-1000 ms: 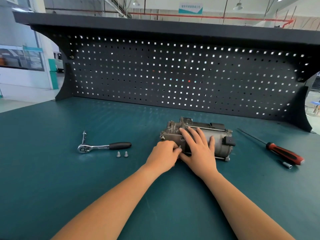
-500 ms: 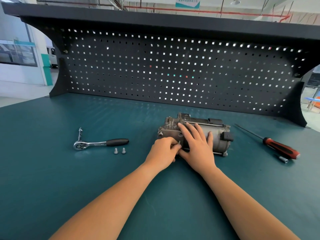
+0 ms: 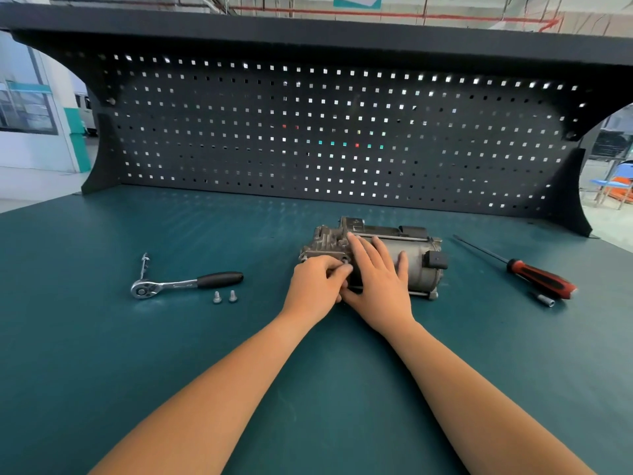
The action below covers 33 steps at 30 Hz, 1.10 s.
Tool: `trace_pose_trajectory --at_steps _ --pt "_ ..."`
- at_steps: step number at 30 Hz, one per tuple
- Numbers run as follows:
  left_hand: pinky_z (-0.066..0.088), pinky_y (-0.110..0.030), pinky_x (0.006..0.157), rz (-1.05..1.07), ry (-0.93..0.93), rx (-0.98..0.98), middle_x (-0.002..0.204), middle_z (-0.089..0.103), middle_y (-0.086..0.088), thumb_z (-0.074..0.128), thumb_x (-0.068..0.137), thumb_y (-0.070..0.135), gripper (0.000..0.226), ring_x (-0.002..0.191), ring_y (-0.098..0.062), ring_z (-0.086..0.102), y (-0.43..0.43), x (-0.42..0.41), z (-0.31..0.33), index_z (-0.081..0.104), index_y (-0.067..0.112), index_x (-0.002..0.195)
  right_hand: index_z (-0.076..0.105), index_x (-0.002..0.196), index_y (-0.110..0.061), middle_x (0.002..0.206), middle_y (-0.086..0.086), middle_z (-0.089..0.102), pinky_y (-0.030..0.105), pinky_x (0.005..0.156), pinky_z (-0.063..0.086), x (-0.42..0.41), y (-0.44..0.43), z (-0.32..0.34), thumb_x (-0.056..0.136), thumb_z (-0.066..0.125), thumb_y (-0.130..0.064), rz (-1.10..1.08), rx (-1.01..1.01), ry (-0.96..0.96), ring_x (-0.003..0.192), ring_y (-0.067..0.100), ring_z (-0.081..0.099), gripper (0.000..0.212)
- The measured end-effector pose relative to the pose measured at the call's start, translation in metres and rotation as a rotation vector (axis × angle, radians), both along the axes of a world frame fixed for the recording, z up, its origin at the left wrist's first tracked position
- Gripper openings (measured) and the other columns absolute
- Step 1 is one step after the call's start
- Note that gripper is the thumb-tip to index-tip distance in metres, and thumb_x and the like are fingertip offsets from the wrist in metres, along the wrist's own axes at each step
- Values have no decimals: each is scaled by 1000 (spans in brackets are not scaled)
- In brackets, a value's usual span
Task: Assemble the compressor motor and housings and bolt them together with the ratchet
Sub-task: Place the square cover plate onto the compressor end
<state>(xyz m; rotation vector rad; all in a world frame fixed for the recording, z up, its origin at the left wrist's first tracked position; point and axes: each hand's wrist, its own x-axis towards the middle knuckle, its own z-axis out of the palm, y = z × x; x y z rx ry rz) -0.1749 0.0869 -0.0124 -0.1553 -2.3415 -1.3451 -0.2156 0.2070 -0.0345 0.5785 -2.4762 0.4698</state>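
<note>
- compressor (image 3: pixel 419 269): lying on its side, center of frame, on green table (image 3: pixel 137 354), just right of middle
- right hand (image 3: pixel 380 286): flat on top of compressor, fingers spread and straight, pressing down
- left hand (image 3: pixel 315 289): fingers curled, tips bunched at compressor's near left corner; can't tell if they pinch anything, too small
- ratchet (image 3: pixel 178 285): left of center, lying flat, untouched
- two bolts (image 3: pixel 224 297): loose, just below ratchet handle
- screwdriver (image 3: pixel 541 284): right side, red-black handle, well apart from both hands

The compressor (image 3: pixel 419 269) sits on the table (image 3: pixel 102 354). The ratchet (image 3: pixel 185 286) lies at its 9 o'clock, with two bolts (image 3: pixel 216 297) just before the ratchet. The screwdriver (image 3: pixel 534 279) lies at its 3 o'clock, with what may be a socket (image 3: pixel 545 299) beside it.
</note>
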Motion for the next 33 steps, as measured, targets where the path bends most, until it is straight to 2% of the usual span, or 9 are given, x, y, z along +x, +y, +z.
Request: trace_pose_trajectory --at_steps 8,14,18,20,23,26,28,33 --pt "52 -20 58 34 4 73 61 61 11 56 92 21 17 39 2 50 1 1 4 65 20 78 17 149 -23 156 -10 17 45 111 -13 -1 0 0 86 56 -46 -1 9 -5 145 12 -1 78" --pt "45 -15 41 52 -79 154 56 62 5 59 91 25 30 35 1 48 3 0 9 63 19 62 18 149 -24 156 -10 15 45 111 -14 0 1 0 85 57 -46 1 0 -13 145 11 -2 78" --pt "47 -16 42 87 -115 81 58 63 4 57 91 27 29 35 1 48 3 -3 12 64 16 65 16 149 -24 157 -11 14 43 110 -14 0 0 0 85 57 -48 4 8 -18 145 11 -3 80" --pt "50 -20 48 108 -101 16 58 63 6 58 91 28 26 38 -1 51 1 -2 14 67 14 72 16 149 -25 157 -12 14 43 110 -14 0 0 0 84 57 -51 7 5 -16 145 11 -3 81" --pt "51 -30 68 205 -19 -262 67 66 1 56 90 36 28 65 -17 62 -1 1 17 71 14 82 17 149 -24 156 -12 15 42 109 -13 1 0 1 84 56 -56 5 9 1 145 11 -2 82" --pt "47 -32 69 290 44 -476 85 69 -4 51 92 43 34 82 -26 62 0 3 16 70 15 92 17 149 -24 156 -12 15 45 111 -12 3 0 2 85 54 -55 10 5 -9 145 11 -2 80" --pt "43 -30 65 314 70 -509 88 69 -4 51 92 45 34 84 -26 62 -1 3 14 68 15 93 17 149 -25 156 -13 15 46 111 -11 3 0 2 86 53 -54 16 -8 -17 145 10 -3 78" --pt "43 -30 64 290 106 -407 82 69 -2 57 87 46 32 80 -22 63 -7 1 10 67 16 83 17 149 -25 156 -13 14 45 112 -11 2 0 1 88 52 -50 15 -11 -20 145 10 -3 74"
